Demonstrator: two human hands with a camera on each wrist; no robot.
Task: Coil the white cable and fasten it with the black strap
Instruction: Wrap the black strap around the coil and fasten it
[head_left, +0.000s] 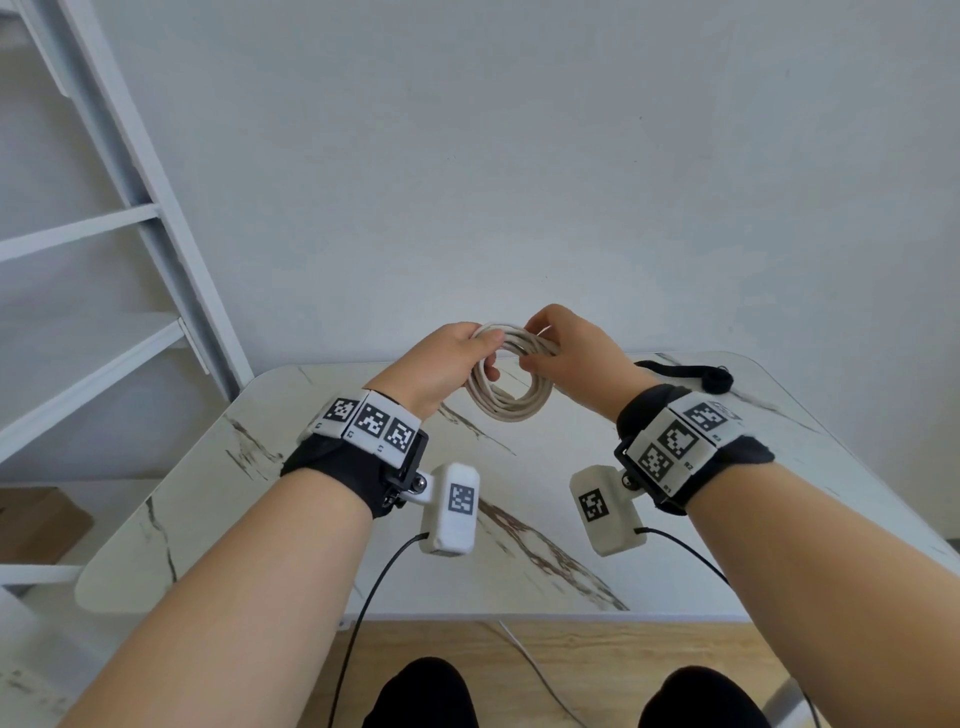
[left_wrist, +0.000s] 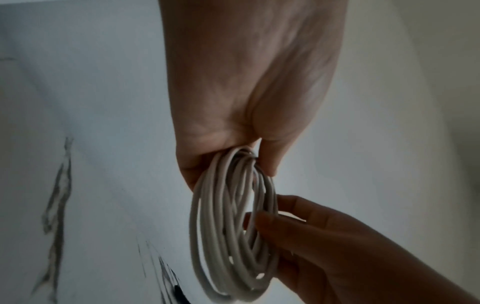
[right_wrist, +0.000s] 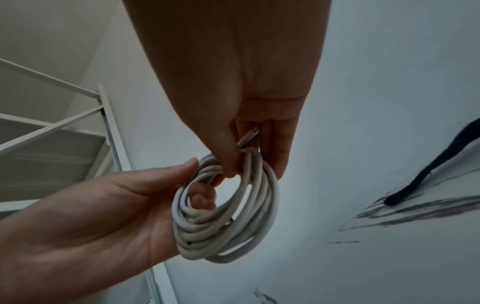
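Marble table (head_left: 545, 582), white wall behind. Both hands, left hand (head_left: 441, 364) and right hand (head_left: 571, 348), pinch the coiled white cable (head_left: 511, 402) mid-frame, held aloft. Black strap (head_left: 685, 371) lies right of centre on the tabletop, long axis left-right, nearer the right hand.

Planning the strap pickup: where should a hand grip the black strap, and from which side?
Pinch the black strap mid-length, from above. It lies flat on the marble table behind the right hand, its far end curled into a lump; the straight run looks easier to lift.
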